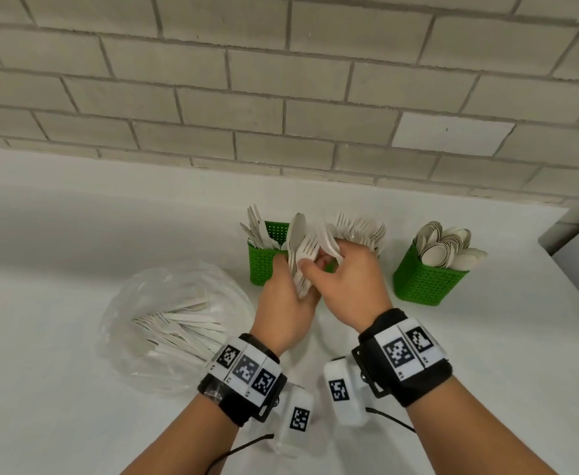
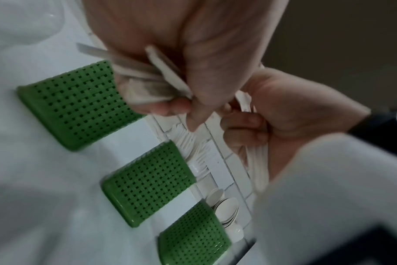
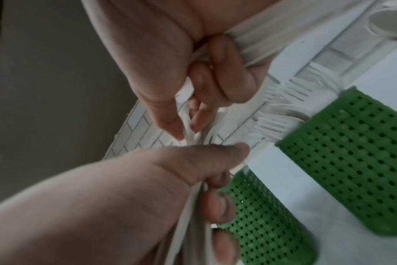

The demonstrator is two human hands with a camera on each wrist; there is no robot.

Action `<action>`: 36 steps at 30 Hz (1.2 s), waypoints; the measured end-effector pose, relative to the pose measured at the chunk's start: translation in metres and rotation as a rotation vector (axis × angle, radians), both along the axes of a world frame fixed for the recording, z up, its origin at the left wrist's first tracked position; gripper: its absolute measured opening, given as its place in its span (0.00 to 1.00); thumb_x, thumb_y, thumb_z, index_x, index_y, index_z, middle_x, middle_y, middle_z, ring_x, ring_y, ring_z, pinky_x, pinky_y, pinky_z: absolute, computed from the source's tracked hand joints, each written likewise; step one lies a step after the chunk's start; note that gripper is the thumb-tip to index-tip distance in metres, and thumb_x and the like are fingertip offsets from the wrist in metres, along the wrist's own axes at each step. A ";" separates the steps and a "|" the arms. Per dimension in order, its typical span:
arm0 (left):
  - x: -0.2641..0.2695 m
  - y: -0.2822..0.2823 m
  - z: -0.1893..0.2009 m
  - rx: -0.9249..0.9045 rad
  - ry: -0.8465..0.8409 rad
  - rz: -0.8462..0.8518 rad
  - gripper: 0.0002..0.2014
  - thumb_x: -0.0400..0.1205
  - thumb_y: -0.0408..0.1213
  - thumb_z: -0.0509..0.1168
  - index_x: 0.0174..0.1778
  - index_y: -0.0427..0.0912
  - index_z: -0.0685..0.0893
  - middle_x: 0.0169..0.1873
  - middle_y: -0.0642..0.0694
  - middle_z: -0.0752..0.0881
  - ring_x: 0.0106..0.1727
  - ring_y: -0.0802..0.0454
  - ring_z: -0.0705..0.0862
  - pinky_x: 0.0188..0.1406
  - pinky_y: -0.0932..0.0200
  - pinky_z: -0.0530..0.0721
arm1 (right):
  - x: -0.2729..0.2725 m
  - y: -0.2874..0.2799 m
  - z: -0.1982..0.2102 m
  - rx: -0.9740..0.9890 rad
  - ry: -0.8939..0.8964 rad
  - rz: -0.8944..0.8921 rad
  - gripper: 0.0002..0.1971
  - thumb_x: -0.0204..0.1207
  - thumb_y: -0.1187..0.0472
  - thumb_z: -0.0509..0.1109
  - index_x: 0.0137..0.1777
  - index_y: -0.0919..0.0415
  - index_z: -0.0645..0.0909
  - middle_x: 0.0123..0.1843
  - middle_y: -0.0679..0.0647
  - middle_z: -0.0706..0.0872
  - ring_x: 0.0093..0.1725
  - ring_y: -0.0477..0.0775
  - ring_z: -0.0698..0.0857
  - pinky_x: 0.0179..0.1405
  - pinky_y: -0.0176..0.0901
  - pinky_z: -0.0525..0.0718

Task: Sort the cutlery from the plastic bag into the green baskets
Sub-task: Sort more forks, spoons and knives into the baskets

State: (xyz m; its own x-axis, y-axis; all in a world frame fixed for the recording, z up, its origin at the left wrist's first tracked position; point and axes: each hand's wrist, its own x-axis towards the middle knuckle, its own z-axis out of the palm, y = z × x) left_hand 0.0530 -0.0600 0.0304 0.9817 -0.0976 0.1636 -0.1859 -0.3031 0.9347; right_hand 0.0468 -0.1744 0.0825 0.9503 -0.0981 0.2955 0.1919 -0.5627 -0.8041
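Pale, wood-coloured cutlery is everywhere on this white counter, and the nearest of it is in the person's grasp. The left hand is clamped round a mixed bundle of forks, a spoon and what look like knives, handles down in the palm. The right hand is pressed close against it, fingertips pinching one piece near the top of the bundle, while the lower fingers seem curled round a few more handles.

From where I stand the risk is plain: pulling one slim piece free could drag its neighbours with it, since the tines and handles lie crossed, and loose ones would scatter on the counter or drop into the wrong basket. A slackening left grip would spill the lot.

Just to the left lies the clear plastic bag, mouth open, with a good many pieces still inside, so I judge the sorting far from finished.

Beyond the hands stand three green baskets. The left basket holds a mix, forks among them, though I cannot tell knives for sure. The middle basket, mostly hidden behind the hands, bristles with forks. The right basket, well apart from the others, is full of spoons.
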 end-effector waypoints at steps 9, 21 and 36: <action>0.002 0.012 0.008 -0.390 0.290 -0.351 0.10 0.82 0.23 0.66 0.57 0.33 0.76 0.33 0.49 0.77 0.27 0.59 0.76 0.25 0.57 0.82 | -0.002 -0.019 0.018 0.457 -0.034 0.176 0.08 0.79 0.67 0.71 0.39 0.59 0.84 0.29 0.71 0.81 0.21 0.50 0.78 0.26 0.36 0.78; 0.004 0.007 0.018 -0.655 0.364 -0.275 0.08 0.78 0.45 0.70 0.45 0.43 0.88 0.22 0.48 0.59 0.18 0.59 0.57 0.16 0.67 0.56 | -0.002 -0.045 0.005 0.383 0.143 0.185 0.06 0.78 0.64 0.74 0.39 0.59 0.87 0.25 0.56 0.80 0.24 0.50 0.76 0.28 0.40 0.77; -0.001 -0.002 0.016 -0.527 0.300 -0.057 0.11 0.86 0.35 0.64 0.50 0.28 0.84 0.16 0.57 0.79 0.17 0.65 0.72 0.18 0.73 0.67 | 0.001 -0.040 0.005 0.687 0.254 0.024 0.16 0.87 0.50 0.58 0.52 0.63 0.80 0.24 0.49 0.64 0.17 0.43 0.61 0.15 0.31 0.58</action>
State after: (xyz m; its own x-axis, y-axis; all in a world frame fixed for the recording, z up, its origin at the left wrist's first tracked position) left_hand 0.0517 -0.0620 0.0468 0.9880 -0.1326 -0.0789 0.1066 0.2171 0.9703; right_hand 0.0478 -0.2141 0.0878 0.9855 -0.1606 -0.0545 -0.0410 0.0863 -0.9954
